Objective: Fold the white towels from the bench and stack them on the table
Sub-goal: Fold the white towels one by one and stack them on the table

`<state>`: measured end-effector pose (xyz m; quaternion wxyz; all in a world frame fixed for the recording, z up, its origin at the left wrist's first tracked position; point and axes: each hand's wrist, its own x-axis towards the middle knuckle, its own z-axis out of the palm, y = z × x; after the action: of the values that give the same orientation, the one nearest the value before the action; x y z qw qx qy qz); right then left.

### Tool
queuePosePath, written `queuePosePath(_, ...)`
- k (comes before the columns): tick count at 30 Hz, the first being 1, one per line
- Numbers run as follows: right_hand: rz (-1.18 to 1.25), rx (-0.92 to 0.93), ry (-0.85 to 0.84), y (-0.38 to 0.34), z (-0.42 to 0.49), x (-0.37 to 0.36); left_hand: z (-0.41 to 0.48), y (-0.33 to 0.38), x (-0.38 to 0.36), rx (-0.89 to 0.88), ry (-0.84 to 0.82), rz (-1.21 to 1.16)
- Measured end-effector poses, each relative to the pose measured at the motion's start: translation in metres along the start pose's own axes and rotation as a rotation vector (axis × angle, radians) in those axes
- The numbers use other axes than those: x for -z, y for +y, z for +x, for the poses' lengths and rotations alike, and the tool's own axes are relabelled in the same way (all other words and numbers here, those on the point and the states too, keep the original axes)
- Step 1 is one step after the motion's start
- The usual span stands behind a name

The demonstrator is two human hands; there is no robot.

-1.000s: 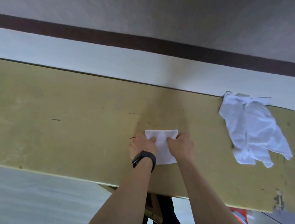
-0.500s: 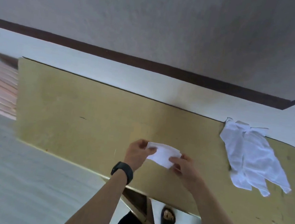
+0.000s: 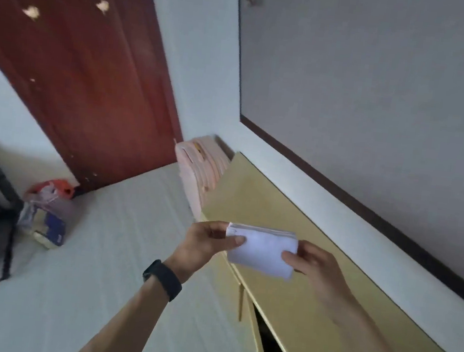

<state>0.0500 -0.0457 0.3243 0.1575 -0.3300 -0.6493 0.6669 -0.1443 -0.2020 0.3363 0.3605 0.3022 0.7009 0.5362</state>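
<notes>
Lifted off the yellow wooden counter (image 3: 301,270), the small folded white towel (image 3: 262,250) now hangs mid-frame, pinched between my left grip (image 3: 205,245) and right grip (image 3: 313,264).

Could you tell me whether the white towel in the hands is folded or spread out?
Folded: the white towel is a compact rectangle showing stacked layered edges.

I have both forearms stretched out ahead, bare. My left hand (image 3: 207,244) is pinched closed, thumb on top, fingers curled beneath, a black band around that wrist. My right hand (image 3: 312,261) sits just to its right, also pinched, thumb pointing left toward the other hand.
</notes>
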Motion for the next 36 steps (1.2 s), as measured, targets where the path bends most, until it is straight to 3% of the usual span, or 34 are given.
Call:
queuePosePath(5, -0.134, 0.256, -0.232, -0.079, -0.001, -0.146, -0.102, 0.008, 0.127, -0.125, 0.294, -0.136)
queuePosePath(9, -0.141, 0.321, -0.424, -0.102, -0.017, -0.294, -0.203, -0.006, 0.231, -0.159, 0.563, -0.221)
queuePosePath(16, -0.130, 0.067, -0.736, -0.068, -0.089, -0.557, -0.383, -0.083, 0.388, 0.120, 0.808, -0.433)
queuePosePath(21, -0.142, -0.085, -0.860, -0.037, -0.141, -0.692, -0.491, -0.150, 0.468, 0.219, 0.890, -0.565)
queuePosePath(26, -0.158, -0.090, -1.038, -0.027, -0.172, -0.805, -0.552, -0.191, 0.547, 0.227, 1.042, -0.597)
queuePosePath(36, -0.177, -0.060, -1.185, -0.039, -0.137, -1.072, -0.597, -0.235, 0.771, 0.219, 1.304, -0.597)
